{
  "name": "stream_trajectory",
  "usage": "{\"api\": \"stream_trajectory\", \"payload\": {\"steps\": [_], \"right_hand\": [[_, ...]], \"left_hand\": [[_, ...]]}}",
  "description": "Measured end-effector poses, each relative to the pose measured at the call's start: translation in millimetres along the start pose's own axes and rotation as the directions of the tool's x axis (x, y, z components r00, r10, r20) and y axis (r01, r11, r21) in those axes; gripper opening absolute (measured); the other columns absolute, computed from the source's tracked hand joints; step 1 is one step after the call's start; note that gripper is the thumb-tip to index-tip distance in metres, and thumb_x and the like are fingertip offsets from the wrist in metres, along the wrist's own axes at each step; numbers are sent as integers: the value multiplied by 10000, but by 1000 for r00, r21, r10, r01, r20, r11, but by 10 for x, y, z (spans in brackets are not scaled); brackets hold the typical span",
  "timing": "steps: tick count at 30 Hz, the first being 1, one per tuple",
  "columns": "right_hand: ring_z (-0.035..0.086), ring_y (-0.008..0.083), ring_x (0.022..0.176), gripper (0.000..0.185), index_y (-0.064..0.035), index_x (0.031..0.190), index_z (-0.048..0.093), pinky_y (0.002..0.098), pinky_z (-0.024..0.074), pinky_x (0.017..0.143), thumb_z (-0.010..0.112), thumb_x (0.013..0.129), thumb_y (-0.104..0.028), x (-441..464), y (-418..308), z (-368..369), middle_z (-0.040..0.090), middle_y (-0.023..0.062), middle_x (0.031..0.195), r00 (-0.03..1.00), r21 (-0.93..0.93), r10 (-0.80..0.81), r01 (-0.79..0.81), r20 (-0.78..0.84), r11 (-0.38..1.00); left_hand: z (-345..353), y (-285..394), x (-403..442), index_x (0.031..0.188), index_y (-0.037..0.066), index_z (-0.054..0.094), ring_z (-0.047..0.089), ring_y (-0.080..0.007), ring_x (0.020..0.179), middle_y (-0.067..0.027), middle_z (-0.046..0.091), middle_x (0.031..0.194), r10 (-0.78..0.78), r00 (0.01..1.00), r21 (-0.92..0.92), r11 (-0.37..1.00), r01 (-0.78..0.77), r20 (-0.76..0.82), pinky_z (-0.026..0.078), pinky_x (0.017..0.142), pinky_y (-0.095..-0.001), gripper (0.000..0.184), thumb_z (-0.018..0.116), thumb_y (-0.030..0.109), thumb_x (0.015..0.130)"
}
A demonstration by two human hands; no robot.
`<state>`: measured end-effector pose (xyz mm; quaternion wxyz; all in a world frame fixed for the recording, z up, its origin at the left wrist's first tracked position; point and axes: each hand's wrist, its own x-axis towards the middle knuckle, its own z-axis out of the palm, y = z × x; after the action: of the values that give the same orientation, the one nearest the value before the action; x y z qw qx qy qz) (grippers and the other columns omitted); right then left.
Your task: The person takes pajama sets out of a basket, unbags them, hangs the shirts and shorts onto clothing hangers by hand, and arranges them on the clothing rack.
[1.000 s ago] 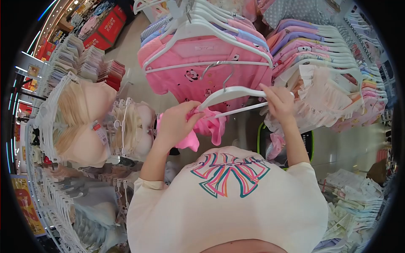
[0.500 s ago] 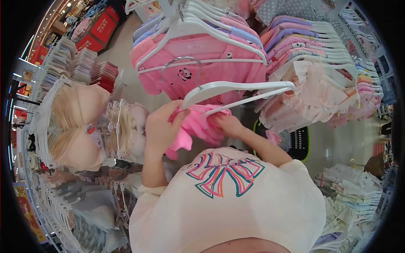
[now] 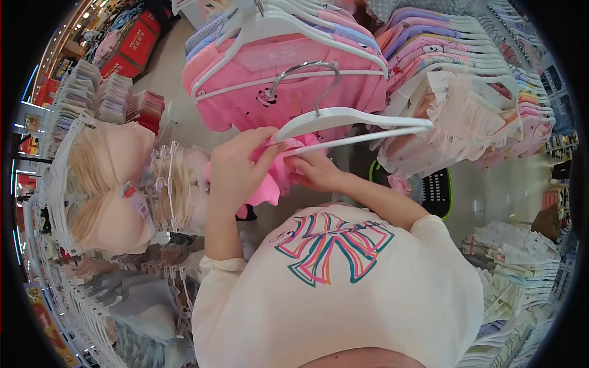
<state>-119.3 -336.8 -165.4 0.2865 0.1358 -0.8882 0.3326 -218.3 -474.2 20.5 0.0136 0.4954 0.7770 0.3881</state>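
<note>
Closest to me is my cream short-sleeved shirt [image 3: 337, 306] with its striped, bow-shaped print. Just beyond it, my left hand [image 3: 239, 168] grasps the near-left end of a smooth white hanger [image 3: 350, 116], thumb and fingers pinching bright-pink soft fabric [image 3: 270, 187] against it. My right hand [image 3: 316, 170] is bent in under the hanger's straight lower bar, its fingers seemingly closed on the same pink fabric; the exact grip of the fingertips I cannot tell.

The fabric lies bunched between my two hands at the hanger's left end, drooping below my left fingers. The hanger's right end sticks out bare and unsupported, so I judge a firm left thumb matters most here: it should stop the frame from twisting while the right fingers work the cloth. Small, even tugs would suit such soft material better than one hard pull. I would also mind the silver metal hook [image 3: 334, 80], which overlaps the hanging pink panda-print top [image 3: 239, 110] in my view and might snag.

Lower down to the right sits a black basket with a lime-green rim [image 3: 450, 190]; farther off stands a red display stand [image 3: 136, 42].
</note>
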Motion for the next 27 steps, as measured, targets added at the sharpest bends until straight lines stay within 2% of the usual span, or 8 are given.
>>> {"api": "stream_trajectory", "payload": {"steps": [5, 7, 9, 10, 12, 16, 21, 27], "right_hand": [[524, 321, 1033, 476, -66, 1166, 497, 417, 365, 949, 647, 727, -174, 32, -109, -49, 572, 125, 1005, 952, 15, 206, -215, 225, 977], [546, 294, 1013, 463, -73, 1157, 522, 428, 361, 955, 635, 737, -234, -120, 156, -29, 583, 126, 990, 967, -188, 82, -37, 239, 981], [585, 249, 940, 348, -109, 1018, 592, 398, 383, 934, 654, 717, -271, -373, 396, -96, 621, 114, 868, 904, -288, 226, -122, 363, 950], [596, 259, 844, 254, -108, 908, 604, 393, 387, 916, 653, 717, -269, -466, 500, -181, 611, 93, 747, 913, -322, 159, -32, 376, 946], [585, 271, 833, 214, -94, 845, 594, 389, 411, 873, 668, 718, -249, -578, 634, -345, 599, 91, 746, 910, -302, 188, -74, 369, 951], [541, 249, 633, 188, -89, 695, 569, 360, 444, 617, 707, 704, -215, -520, 559, -1100, 539, 64, 640, 994, -267, -17, 46, 111, 963], [533, 243, 690, 209, -76, 690, 556, 359, 438, 649, 734, 679, -185, -332, 425, -1886, 511, 62, 682, 995, -414, -97, 91, 6, 906], [538, 253, 705, 198, -69, 724, 551, 362, 442, 660, 699, 712, -201, -267, 200, -2306, 521, 67, 712, 988, -504, -61, 124, 140, 855]], "left_hand": [[7, -55, 54, 927, 31, 651, 632, -233, 689, -122, 642, 782, -16, 1000, -26, 1000, 16, 9, 483, 620, -303, 250, 701, 190, 741], [-19, -104, 50, 938, 33, 652, 633, -237, 701, -130, 644, 791, -52, 999, -39, 998, 52, -3, 483, 632, -309, 262, 702, 196, 740], [-87, -167, 44, 947, 38, 653, 634, -245, 716, -139, 647, 803, -88, 996, -46, 995, 88, -11, 483, 646, -316, 269, 702, 201, 740], [-122, -186, 30, 961, 26, 645, 614, -211, 704, -130, 643, 794, -110, 994, -6, 994, 110, 0, 472, 652, -295, 270, 694, 190, 752], [-168, -214, 18, 988, 3, 628, 575, -144, 679, -114, 636, 778, -133, 991, 69, 989, 131, 24, 451, 665, -254, 273, 679, 167, 775], [-106, -384, 30, 1002, 74, 643, 629, -248, 712, -134, 646, 819, -122, 992, 183, 976, 117, 17, 477, 641, -310, 273, 674, 210, 767], [-123, -624, -48, 1013, 76, 633, 571, -199, 608, -104, 606, 732, -260, 965, 182, 951, 249, 38, 452, 595, -296, 271, 658, 229, 790], [96, -840, -158, 1030, 54, 599, 550, -209, 579, -114, 576, 696, -327, 941, 57, 945, 323, 92, 438, 575, -314, 283, 636, 224, 808]]}}
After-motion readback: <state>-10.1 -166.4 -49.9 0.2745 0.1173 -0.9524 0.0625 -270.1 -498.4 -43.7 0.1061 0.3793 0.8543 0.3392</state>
